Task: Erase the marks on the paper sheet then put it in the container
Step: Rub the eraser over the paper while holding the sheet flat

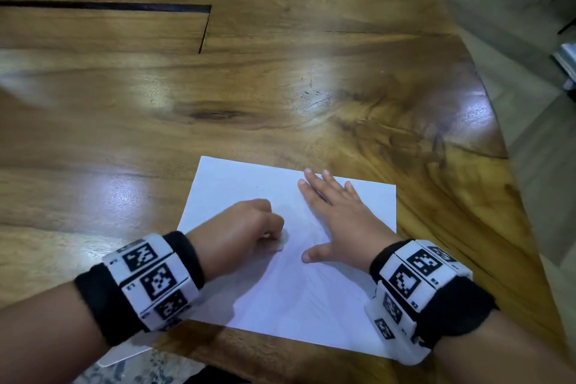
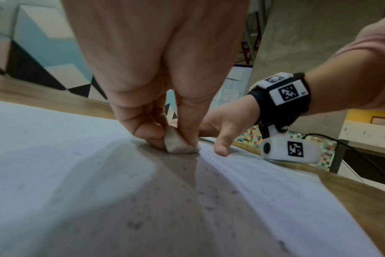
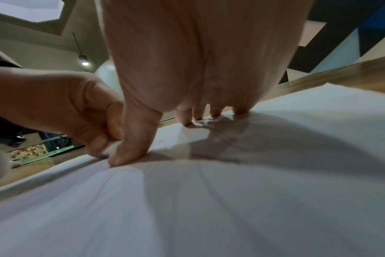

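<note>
A white paper sheet (image 1: 286, 290) lies near the front edge of the wooden table (image 1: 218, 97); faint pencil lines run across it. My left hand (image 1: 249, 231) pinches a small whitish eraser (image 1: 279, 243) and presses it onto the sheet, seen close up in the left wrist view as the eraser (image 2: 179, 143) between thumb and fingers on the paper (image 2: 77, 173). My right hand (image 1: 333, 215) lies flat with spread fingers on the sheet's right part, fingertips (image 3: 215, 115) and thumb pressing the paper (image 3: 231, 200). Eraser crumbs dot the sheet. No container is in view.
The table's curved right edge (image 1: 498, 146) drops to a grey floor. A dark slot (image 1: 205, 28) cuts into the tabletop at the back left. A thin white card (image 1: 121, 354) pokes out past the front edge under my left wrist.
</note>
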